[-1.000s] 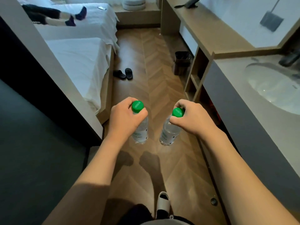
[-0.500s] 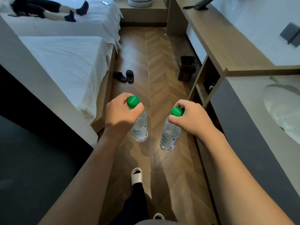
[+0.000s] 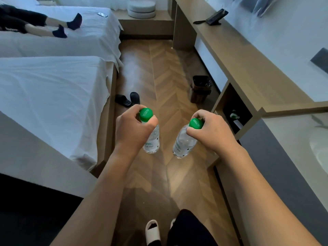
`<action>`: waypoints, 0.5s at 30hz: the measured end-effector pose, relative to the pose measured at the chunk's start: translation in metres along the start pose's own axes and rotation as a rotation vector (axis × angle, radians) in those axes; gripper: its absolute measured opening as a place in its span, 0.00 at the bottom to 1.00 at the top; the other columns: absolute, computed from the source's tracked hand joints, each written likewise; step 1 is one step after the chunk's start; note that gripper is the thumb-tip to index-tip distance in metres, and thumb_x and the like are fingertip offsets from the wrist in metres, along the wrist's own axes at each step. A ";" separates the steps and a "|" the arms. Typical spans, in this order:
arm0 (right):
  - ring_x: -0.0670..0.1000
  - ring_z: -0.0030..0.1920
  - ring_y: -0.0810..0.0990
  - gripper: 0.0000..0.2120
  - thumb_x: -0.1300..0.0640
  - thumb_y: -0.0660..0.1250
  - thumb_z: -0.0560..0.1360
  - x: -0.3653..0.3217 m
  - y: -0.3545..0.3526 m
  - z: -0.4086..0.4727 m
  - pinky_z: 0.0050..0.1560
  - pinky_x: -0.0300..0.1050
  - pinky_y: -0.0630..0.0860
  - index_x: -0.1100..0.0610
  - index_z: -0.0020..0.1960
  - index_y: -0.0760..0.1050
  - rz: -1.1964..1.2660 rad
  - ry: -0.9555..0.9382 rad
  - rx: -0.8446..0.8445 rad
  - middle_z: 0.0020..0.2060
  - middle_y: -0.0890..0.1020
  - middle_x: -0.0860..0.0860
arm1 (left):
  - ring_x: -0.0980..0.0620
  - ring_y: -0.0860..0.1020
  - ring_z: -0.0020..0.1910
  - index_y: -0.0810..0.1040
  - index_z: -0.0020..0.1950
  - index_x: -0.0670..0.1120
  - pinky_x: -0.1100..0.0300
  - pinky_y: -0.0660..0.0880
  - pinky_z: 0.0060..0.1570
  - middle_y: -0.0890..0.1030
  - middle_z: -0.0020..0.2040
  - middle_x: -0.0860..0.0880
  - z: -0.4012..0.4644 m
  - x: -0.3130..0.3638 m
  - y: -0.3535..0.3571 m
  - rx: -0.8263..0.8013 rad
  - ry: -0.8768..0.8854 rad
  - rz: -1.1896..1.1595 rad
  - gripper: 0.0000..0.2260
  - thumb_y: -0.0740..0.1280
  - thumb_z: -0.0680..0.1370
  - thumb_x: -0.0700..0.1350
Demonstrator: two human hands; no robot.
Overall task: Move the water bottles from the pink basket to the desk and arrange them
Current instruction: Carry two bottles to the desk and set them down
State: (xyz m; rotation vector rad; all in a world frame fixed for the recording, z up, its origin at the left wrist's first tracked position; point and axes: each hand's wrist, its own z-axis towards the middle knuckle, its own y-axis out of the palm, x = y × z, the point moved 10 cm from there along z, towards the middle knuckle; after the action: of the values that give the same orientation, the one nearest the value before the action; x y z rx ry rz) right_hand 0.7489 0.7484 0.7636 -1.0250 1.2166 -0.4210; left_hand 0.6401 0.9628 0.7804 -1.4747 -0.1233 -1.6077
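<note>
I hold a water bottle in each hand, both out in front of me at the middle of the frame, above the herringbone wood floor (image 3: 165,71). My left hand (image 3: 132,129) is curled tight round the neck of the left bottle (image 3: 152,141), with thumb and forefinger wrapped just under its green cap (image 3: 145,114); the clear body hangs down below my fist, close to upright. My right hand (image 3: 213,132) pinches the right bottle (image 3: 183,144) at the top, fingers bent over its green cap (image 3: 195,123), and that bottle hangs tilted, its base swung toward the left bottle. The two bottles are near each other but apart, with floor showing between them.

The desk (image 3: 236,55) runs along the right side of the frame, a long pale wood top reaching from the upper centre down to the right of my right hand. A dark telephone (image 3: 215,17) sits on it at the upper right. Below the desk, an open cubby (image 3: 236,110) holds something green and white that I cannot make out. A small dark waste bin (image 3: 200,88) stands on the floor beside the desk, above my right hand in the frame.

On the left are two white beds (image 3: 53,93); on the far one, at the upper left, lie a person's legs in dark socks (image 3: 67,27). A pair of black slippers (image 3: 126,100) sits on the floor by the near bed, just above my left hand. At the bottom centre, my own foot wears a white slipper (image 3: 152,231).
</note>
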 end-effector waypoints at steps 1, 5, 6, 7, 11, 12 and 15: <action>0.47 0.40 0.78 0.09 0.47 0.70 0.66 -0.002 0.002 0.015 0.39 0.48 0.78 0.47 0.44 0.75 0.005 0.002 0.005 0.37 0.80 0.44 | 0.55 0.75 0.35 0.80 0.43 0.48 0.69 0.69 0.32 0.78 0.34 0.53 0.013 -0.004 0.003 0.000 0.004 0.000 0.05 0.73 0.70 0.46; 0.46 0.38 0.78 0.09 0.47 0.70 0.66 -0.009 0.013 0.076 0.37 0.46 0.77 0.48 0.43 0.75 -0.007 -0.019 -0.007 0.35 0.79 0.44 | 0.54 0.76 0.37 0.80 0.43 0.48 0.70 0.70 0.31 0.78 0.34 0.52 0.067 -0.018 0.023 -0.030 0.023 0.021 0.05 0.73 0.70 0.46; 0.46 0.38 0.78 0.09 0.46 0.70 0.66 -0.009 0.015 0.092 0.37 0.46 0.77 0.48 0.42 0.75 -0.011 -0.027 -0.007 0.35 0.79 0.44 | 0.54 0.76 0.37 0.80 0.43 0.48 0.70 0.69 0.30 0.78 0.34 0.52 0.081 -0.021 0.029 -0.037 0.024 0.027 0.05 0.73 0.70 0.46; 0.46 0.38 0.78 0.08 0.46 0.70 0.66 -0.010 0.016 0.109 0.37 0.46 0.77 0.48 0.42 0.75 -0.014 -0.035 -0.006 0.35 0.79 0.45 | 0.54 0.76 0.37 0.80 0.43 0.48 0.71 0.69 0.31 0.78 0.34 0.52 0.095 -0.025 0.036 -0.043 0.023 0.033 0.05 0.73 0.70 0.46; 0.47 0.37 0.79 0.09 0.46 0.70 0.66 -0.012 0.019 0.181 0.36 0.45 0.77 0.48 0.42 0.75 -0.020 -0.052 -0.024 0.34 0.80 0.45 | 0.56 0.75 0.32 0.80 0.42 0.49 0.70 0.68 0.31 0.77 0.32 0.54 0.159 -0.036 0.060 -0.054 0.012 0.035 0.04 0.74 0.70 0.45; 0.47 0.37 0.79 0.09 0.46 0.70 0.66 -0.013 0.019 0.199 0.36 0.45 0.77 0.49 0.42 0.75 -0.025 -0.057 -0.026 0.35 0.80 0.45 | 0.57 0.74 0.31 0.80 0.42 0.49 0.71 0.68 0.31 0.77 0.32 0.54 0.176 -0.037 0.067 -0.060 0.013 0.040 0.04 0.74 0.70 0.45; 0.49 0.38 0.79 0.10 0.46 0.69 0.66 -0.018 0.019 0.246 0.39 0.47 0.78 0.49 0.44 0.75 -0.032 -0.082 -0.016 0.35 0.80 0.46 | 0.56 0.74 0.31 0.80 0.41 0.49 0.68 0.68 0.30 0.77 0.31 0.52 0.225 -0.041 0.084 -0.052 0.006 0.046 0.04 0.73 0.70 0.45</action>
State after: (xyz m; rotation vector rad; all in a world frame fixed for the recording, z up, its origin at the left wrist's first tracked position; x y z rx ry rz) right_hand 0.9615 0.8747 0.7570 -1.0667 1.1332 -0.3903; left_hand 0.8553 1.0760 0.7676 -1.5017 -0.0443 -1.5882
